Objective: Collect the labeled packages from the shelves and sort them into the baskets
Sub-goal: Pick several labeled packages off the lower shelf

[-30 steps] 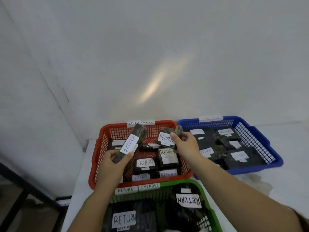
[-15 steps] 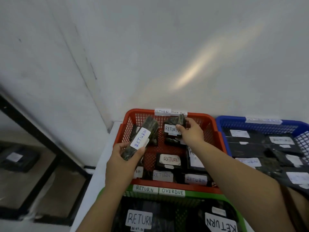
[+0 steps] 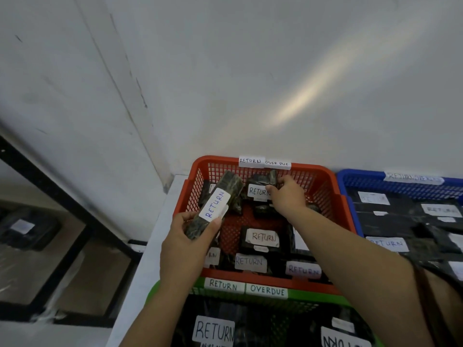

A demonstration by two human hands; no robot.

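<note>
While the head view looks down over three baskets set against a white wall, the right hand (image 3: 285,196) reaches into the far half of the red basket (image 3: 323,194) and pinches a dark package (image 3: 260,184) between thumb and fingertips, the thumb lying on the edge of its white RETURN label. That package sits tilted against the far wall of the basket, directly ahead of the right fingers; whether it rests on the packages below it or hangs free cannot be told. The left hand (image 3: 185,244) holds a second, long package (image 3: 215,204) above the near left corner of the same basket, fingers curled round its lower end and the thumb pressed against its side. Its long axis runs from the palm up and away toward the far wall, leaning slightly right, with the RETURN label facing the camera. Both the near and far rims of the red basket carry tags reading RETURN and OVERDUE, and more labeled packages lie flat on its floor. By judgement, the step in hand is setting down the right-hand package, with the left-hand one to follow; the free red mesh lies between the two hands, nearer the left package's far tip. A blue basket (image 3: 350,194) adjoins on the right and a green basket (image 3: 155,294) lies nearest; both hold labeled packages.
</note>
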